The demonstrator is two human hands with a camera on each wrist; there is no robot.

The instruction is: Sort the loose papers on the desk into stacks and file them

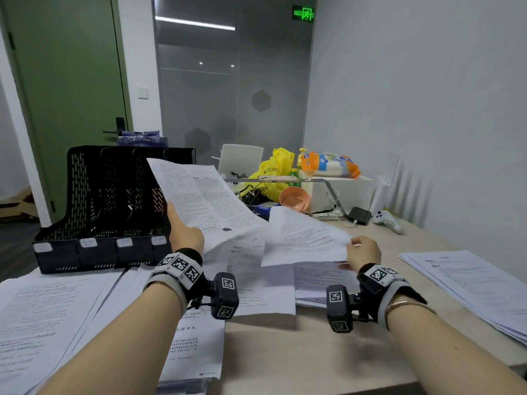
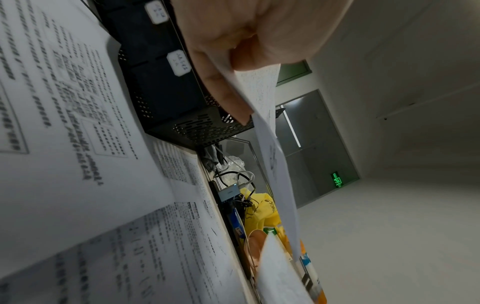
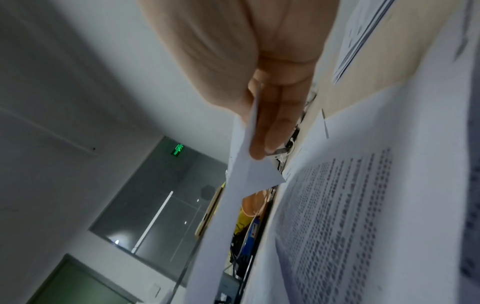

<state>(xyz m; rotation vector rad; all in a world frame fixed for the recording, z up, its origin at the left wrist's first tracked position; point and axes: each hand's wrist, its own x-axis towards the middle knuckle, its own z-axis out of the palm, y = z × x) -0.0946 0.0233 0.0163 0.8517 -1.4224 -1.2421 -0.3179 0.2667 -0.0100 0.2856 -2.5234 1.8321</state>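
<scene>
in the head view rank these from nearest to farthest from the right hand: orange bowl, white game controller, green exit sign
From the right hand:
1. White game controller, just beyond, on the desk to its right.
2. Orange bowl, back left, under the shelf.
3. Green exit sign, high above the glass wall.

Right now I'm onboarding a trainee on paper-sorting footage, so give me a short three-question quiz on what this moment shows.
1. True or false: the left hand holds its printed sheet raised in front of the black file organizer.
2. What does the right hand pinch?
A. the orange bowl
B. a printed sheet
C. the white game controller
3. Fill in: the neat stack of papers lies at the desk's ____ edge, seen from the person.

Key
1. True; the left wrist view shows thumb and fingers pinching the sheet.
2. B; the right wrist view shows its corner between the fingers.
3. right
</scene>
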